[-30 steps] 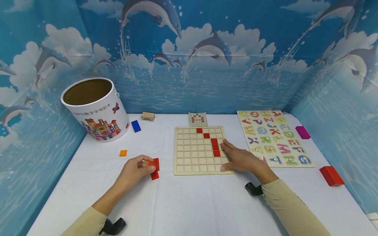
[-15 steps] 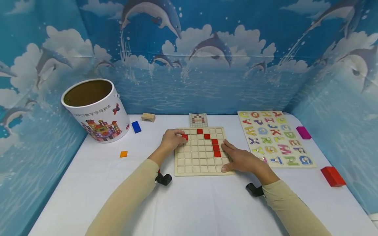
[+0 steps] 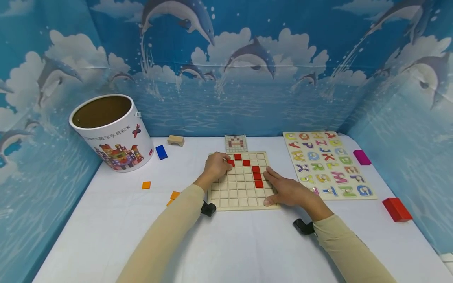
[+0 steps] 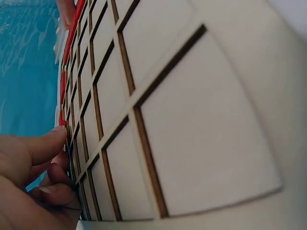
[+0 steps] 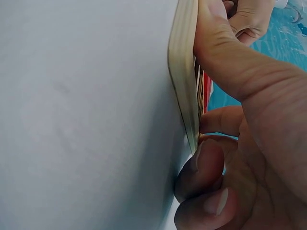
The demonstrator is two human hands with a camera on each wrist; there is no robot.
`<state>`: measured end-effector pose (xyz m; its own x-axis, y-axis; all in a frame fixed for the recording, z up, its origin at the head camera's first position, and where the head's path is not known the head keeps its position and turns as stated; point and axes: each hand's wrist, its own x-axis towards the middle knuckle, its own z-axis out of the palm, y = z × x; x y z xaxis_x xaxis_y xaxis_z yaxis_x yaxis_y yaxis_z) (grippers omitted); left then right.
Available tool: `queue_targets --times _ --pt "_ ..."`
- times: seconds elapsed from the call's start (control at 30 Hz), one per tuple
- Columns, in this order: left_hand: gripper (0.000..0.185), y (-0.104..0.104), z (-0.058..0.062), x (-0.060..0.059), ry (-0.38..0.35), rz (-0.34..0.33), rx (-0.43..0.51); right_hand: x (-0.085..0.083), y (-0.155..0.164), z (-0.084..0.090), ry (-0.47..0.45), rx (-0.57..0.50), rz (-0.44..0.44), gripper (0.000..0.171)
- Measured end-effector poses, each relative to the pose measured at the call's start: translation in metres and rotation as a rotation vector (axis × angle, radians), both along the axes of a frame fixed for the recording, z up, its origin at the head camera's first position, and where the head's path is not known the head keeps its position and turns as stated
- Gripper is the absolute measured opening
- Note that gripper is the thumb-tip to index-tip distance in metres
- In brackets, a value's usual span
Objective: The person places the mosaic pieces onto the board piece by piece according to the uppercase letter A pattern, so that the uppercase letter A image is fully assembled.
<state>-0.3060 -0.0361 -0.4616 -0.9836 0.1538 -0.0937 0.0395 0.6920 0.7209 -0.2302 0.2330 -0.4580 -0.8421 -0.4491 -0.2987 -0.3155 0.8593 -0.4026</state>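
Observation:
A pale wooden grid board (image 3: 233, 192) lies mid-table, with several red square tiles (image 3: 256, 169) set in its cells along a slanting line. My left hand (image 3: 216, 166) reaches over its far left part. Thumb and fingers pinch a red square tile (image 3: 231, 162) at a cell in the second row from the far edge. In the left wrist view, the left thumb (image 4: 45, 143) tip is right at a red tile. My right hand (image 3: 286, 188) rests at the board's right edge, its thumb (image 5: 225, 52) on top near the front corner, other fingers beside the edge.
A small patterned card (image 3: 236, 144) lies behind the board. Orange tiles (image 3: 175, 195) sit partly behind my left sleeve, another orange tile (image 3: 146, 185) farther left. Around stand a white bucket (image 3: 116, 137), blue block (image 3: 161, 152), wooden arch (image 3: 175, 140), alphabet board (image 3: 332, 169) and red block (image 3: 397, 209).
My left hand has moved from the loose tiles at left onto the board with a red tile, then slightly right along the second row. The right hand has stayed in place.

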Motion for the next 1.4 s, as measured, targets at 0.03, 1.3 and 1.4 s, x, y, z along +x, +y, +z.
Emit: queue_targets --times 0.03,1.3,1.4 --pt "0.032 0.000 0.000 0.000 -0.002 0.001 -0.007 0.000 -0.001 0.000 0.001 0.001 0.003 0.108" --pt "0.039 -0.165 0.009 0.089 -0.284 0.208 0.346 0.000 0.001 0.003 0.027 -0.008 0.009 0.108" --pt "0.038 -0.169 0.001 0.103 -0.263 0.193 0.314 -0.001 -0.002 0.002 0.019 -0.018 0.013 0.108"
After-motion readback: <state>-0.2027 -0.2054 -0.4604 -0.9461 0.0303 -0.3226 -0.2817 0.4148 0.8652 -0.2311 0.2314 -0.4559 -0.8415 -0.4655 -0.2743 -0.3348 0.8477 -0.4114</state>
